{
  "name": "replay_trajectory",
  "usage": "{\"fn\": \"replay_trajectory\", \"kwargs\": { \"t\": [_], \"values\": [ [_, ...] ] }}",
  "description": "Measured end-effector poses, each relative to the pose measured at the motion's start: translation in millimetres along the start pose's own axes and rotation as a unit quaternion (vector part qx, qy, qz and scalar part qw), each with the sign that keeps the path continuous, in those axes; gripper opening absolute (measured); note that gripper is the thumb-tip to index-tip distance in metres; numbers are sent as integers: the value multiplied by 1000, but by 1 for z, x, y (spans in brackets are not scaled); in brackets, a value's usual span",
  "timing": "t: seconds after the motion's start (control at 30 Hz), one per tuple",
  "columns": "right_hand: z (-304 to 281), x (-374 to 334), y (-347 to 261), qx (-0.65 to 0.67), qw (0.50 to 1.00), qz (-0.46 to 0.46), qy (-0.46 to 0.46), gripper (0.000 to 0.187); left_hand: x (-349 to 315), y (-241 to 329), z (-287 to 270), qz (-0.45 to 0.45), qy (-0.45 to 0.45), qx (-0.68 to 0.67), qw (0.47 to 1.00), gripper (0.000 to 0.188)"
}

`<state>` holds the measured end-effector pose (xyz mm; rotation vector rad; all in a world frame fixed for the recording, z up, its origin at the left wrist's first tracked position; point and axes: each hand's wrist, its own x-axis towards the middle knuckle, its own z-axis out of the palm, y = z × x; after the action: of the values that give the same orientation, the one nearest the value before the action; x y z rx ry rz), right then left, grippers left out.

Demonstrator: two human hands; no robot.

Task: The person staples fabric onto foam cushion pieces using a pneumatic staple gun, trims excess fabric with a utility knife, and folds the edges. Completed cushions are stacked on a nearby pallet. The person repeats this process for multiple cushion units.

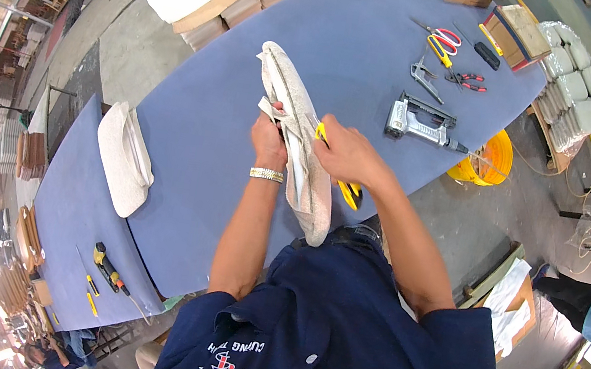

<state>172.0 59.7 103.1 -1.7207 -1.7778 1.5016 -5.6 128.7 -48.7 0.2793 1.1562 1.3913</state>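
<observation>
Plainly, the left grip (269, 142) pinched loose fabric on the long beige cushion (297, 100), while the right grip (347, 154) closed around a yellow-handled tool (349, 195). Between them, the cushion slanted over the blue surface (197, 169), its lower end near the person's waist. Rightward lay a staple gun (418, 120).

Shows a blue table (199, 131), split by a dark gap (144, 262). Bears a pale cushion (122, 157) across it, a black-and-yellow tool (105, 263) at the lower left, and, toward the upper right, a silver staple gun (427, 132), red-handled pliers (473, 77) and scissors (436, 31).
</observation>
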Motion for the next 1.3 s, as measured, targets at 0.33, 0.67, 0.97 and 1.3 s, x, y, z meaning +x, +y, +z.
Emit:
{"fn": "replay_trajectory", "kwargs": {
  "t": [0.33,0.67,0.97,1.3],
  "values": [
    [12,64,14,-83,996,-12,14,41,-9,-4,10,24,-21,10,999,34],
    [13,46,16,-102,994,-15,-22,36,-48,40,21,185,-98,104,972,38],
    [36,37,24,-132,988,-71,-23,33,-71,64,-4,181,-112,326,921,45],
    [36,34,18,84,991,23,-97,30,-103,23,-29,400,-33,567,719,33]
  ]
}}
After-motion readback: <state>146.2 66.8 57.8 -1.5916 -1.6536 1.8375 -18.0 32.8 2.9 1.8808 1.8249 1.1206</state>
